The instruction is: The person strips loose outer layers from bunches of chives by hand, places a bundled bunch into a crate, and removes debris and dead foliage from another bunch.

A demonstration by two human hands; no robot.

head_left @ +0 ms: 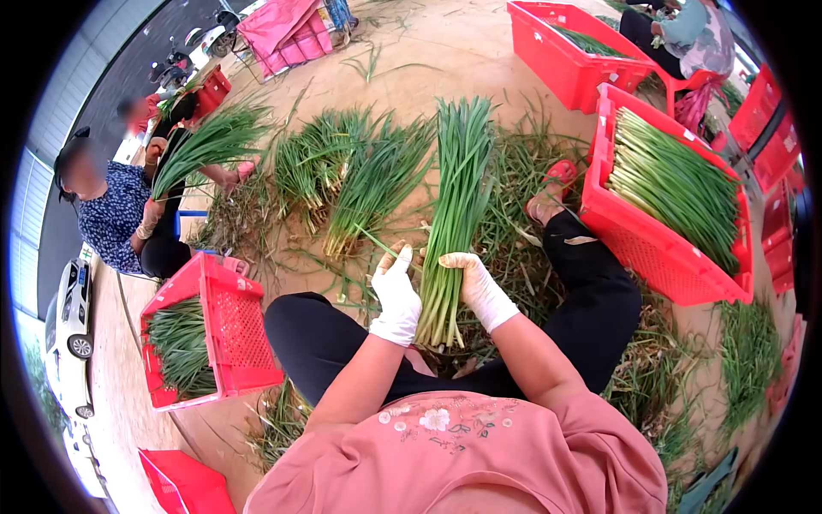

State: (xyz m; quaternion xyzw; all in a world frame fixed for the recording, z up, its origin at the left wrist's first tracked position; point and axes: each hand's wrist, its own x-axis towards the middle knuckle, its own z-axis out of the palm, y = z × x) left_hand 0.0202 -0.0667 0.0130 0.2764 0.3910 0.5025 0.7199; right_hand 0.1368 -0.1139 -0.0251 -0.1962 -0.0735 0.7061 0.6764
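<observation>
A large bundle of garlic chives (462, 171) stands out in front of me, pale bases toward my body and green leaves pointing away. My right hand (481, 287), in a white glove, is closed around its lower stems, thumb across the front. On the other side of the bundle, my left hand (396, 295), also gloved in white, pinches a single green stalk (373, 241) that sticks out to the upper left. Beyond my left hand, loose heaps of chives (368, 193) lie on the ground.
Trimmed leaves (531, 171) litter the ground around my legs. To my right stands a red crate (642, 248) of chives; another red crate (214, 334) with chives is at left. A co-worker (120, 206) sits at the left holding chives (214, 141). Farther back is another red crate (556, 64).
</observation>
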